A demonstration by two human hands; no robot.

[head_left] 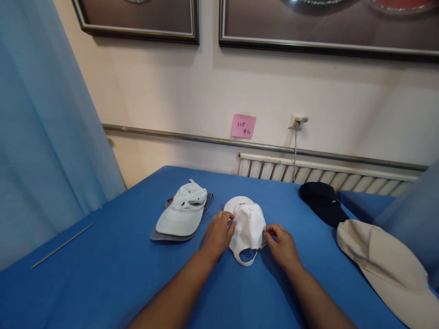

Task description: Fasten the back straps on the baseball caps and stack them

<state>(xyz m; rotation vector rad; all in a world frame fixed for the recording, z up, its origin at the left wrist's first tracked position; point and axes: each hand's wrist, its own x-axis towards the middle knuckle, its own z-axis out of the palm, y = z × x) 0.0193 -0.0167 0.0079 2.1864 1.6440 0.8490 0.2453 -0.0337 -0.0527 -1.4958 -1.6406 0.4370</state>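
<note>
A white baseball cap [249, 226] lies in the middle of the blue-covered table, its brim pointing away from me and its back strap opening facing me. My left hand [219, 231] is at the cap's left side, thumb and fingers pinching its edge near the brim. On the other side, my right hand [279, 242] pinches the cap's right edge, close to the strap and its buckle. Left of my hands sits a pale grey-blue cap [183, 210] on top of a darker grey cap [171, 237], brims toward me.
A navy cap [320, 201] and a large beige cap [387, 260] lie at the right. A thin stick [61, 246] rests on the blue table cover [113, 274] at the left. Behind stand a radiator [274, 169] and a wall rail [192, 137]; a blue curtain [48, 128] hangs left.
</note>
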